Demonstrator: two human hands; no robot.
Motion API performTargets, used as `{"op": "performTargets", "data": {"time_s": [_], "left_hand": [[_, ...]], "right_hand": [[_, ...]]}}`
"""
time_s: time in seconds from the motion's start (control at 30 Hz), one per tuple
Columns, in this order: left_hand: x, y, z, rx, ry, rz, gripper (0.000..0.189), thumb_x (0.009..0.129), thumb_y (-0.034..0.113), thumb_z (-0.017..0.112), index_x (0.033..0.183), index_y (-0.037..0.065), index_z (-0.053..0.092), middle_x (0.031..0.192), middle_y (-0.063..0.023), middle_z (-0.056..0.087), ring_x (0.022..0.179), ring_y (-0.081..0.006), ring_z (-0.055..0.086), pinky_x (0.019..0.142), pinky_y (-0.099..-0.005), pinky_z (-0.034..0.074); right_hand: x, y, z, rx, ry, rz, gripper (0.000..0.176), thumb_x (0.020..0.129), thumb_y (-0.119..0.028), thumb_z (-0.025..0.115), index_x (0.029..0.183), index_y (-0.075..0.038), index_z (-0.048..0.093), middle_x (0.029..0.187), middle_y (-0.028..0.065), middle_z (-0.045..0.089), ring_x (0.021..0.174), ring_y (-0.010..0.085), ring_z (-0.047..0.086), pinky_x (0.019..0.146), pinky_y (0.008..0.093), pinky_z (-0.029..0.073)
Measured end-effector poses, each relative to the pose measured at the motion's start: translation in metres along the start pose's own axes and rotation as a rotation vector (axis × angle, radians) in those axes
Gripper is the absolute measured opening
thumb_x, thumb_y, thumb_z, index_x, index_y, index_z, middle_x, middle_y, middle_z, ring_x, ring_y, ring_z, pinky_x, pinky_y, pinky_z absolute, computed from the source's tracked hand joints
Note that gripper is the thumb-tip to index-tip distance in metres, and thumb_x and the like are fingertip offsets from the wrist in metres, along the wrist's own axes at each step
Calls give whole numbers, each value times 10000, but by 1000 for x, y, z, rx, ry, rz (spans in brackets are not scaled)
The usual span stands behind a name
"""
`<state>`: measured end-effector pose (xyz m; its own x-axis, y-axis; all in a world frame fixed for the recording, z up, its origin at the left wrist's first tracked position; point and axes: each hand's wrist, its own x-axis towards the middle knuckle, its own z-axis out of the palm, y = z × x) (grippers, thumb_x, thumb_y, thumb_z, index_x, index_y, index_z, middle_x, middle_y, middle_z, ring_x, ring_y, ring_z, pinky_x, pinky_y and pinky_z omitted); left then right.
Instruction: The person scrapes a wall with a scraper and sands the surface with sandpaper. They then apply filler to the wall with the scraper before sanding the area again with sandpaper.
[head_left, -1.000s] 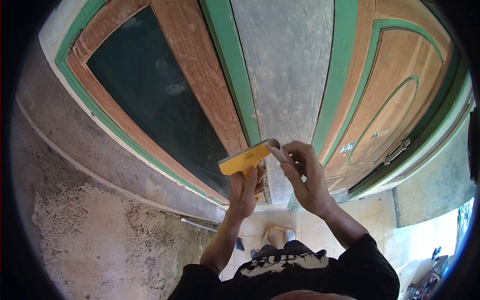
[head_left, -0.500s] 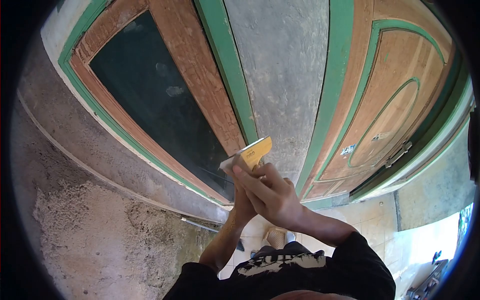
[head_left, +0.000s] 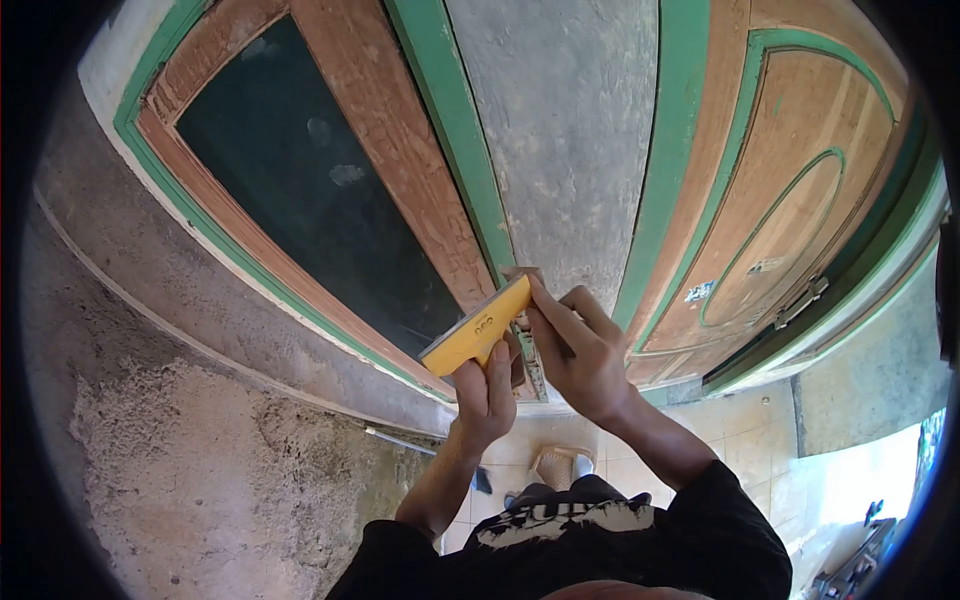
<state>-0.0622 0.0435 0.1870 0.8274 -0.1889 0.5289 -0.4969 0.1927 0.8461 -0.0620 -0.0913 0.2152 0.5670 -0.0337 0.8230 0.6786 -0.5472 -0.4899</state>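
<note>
In the head view, a yellow hand sanding block (head_left: 478,330) with dark printed marks is held out in front of me, tilted with its right end higher. My left hand (head_left: 485,398) grips it from below, thumb against the yellow side. At the upper right end, my right hand (head_left: 580,350) has its fingers bent and closed on the block's edge. A grey-brown flap of sheet (head_left: 524,272), like sandpaper, sticks out there beside the right fingertips. Beyond the block stand a green frame post (head_left: 455,120) and a brown wooden window frame (head_left: 385,130) around dark glass.
A grey wall panel (head_left: 560,130) rises between the window and a brown door (head_left: 770,200) with green trim and a metal handle (head_left: 803,302). Rough bare plaster (head_left: 200,470) covers the lower left wall. Below are pale floor tiles (head_left: 690,425) and a woven-looking tan item (head_left: 553,462) by my feet.
The hands have moved apart: my right hand went from the block's left end to its right end. The block has turned, showing more of its yellow side, and shifted slightly left and down.
</note>
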Motion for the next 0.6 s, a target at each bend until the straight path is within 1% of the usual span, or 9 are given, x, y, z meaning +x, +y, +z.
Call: {"op": "performTargets", "data": {"time_s": [0.17,0.23,0.27,0.3,0.37,0.4,0.43,0.53,0.6], "left_hand": [[1,-1,3,-18,-20,24,43,1011,81,357,998,42,343,718,-6,361,485,-52,335,416,-191,249],[1,1,7,-52,6,-22,77,1010,85,379,964,25,391,710,0,380,507,-51,339,436,-200,262],[0,2,9,-88,36,-75,120,1009,90,401,931,8,439,701,6,399,529,-49,343,456,-209,276],[1,2,9,-90,30,-77,120,1009,90,401,931,8,439,701,6,399,529,-49,343,456,-209,276],[4,2,7,-73,50,-4,127,1013,104,404,941,5,440,700,4,402,517,-51,341,448,-211,273],[4,2,4,-38,23,8,138,1014,109,400,932,8,444,695,4,397,507,-52,340,440,-214,270],[4,2,4,-40,20,9,138,1014,109,400,932,8,444,695,4,397,507,-52,340,440,-214,270],[4,1,8,-63,68,-26,149,1013,106,398,899,16,433,696,5,388,507,-52,342,435,-215,265],[5,4,9,-141,68,-56,153,1012,103,397,881,24,413,703,2,390,505,-54,341,436,-215,268]], "right_hand": [[17,-3,-21,25,196,254,322,825,71,655,1145,31,660,711,86,550,583,150,546,481,254,414],[10,-8,-25,-75,91,-220,309,822,78,647,1126,32,668,715,90,577,584,150,561,468,244,410],[6,-5,-24,-103,47,-257,320,803,64,674,1116,-4,687,711,89,594,565,138,563,475,251,432],[7,4,-26,-107,50,-254,320,803,64,674,1116,-4,687,711,89,594,565,138,563,475,251,432],[18,25,-33,-227,10,-20,444,759,14,718,1194,-52,654,734,68,571,516,122,539,399,295,423],[23,23,-35,-174,63,69,356,770,23,731,1112,-71,707,699,66,612,551,131,594,470,288,456],[21,18,-38,-176,66,69,356,770,23,731,1112,-71,707,699,66,612,551,131,594,470,288,456],[13,6,-35,-47,9,-284,418,801,-27,703,1206,-119,659,711,27,576,513,102,531,416,291,427],[20,18,-39,-139,-35,-156,414,803,-33,708,1207,-107,657,726,30,593,521,98,537,420,289,429]]}}
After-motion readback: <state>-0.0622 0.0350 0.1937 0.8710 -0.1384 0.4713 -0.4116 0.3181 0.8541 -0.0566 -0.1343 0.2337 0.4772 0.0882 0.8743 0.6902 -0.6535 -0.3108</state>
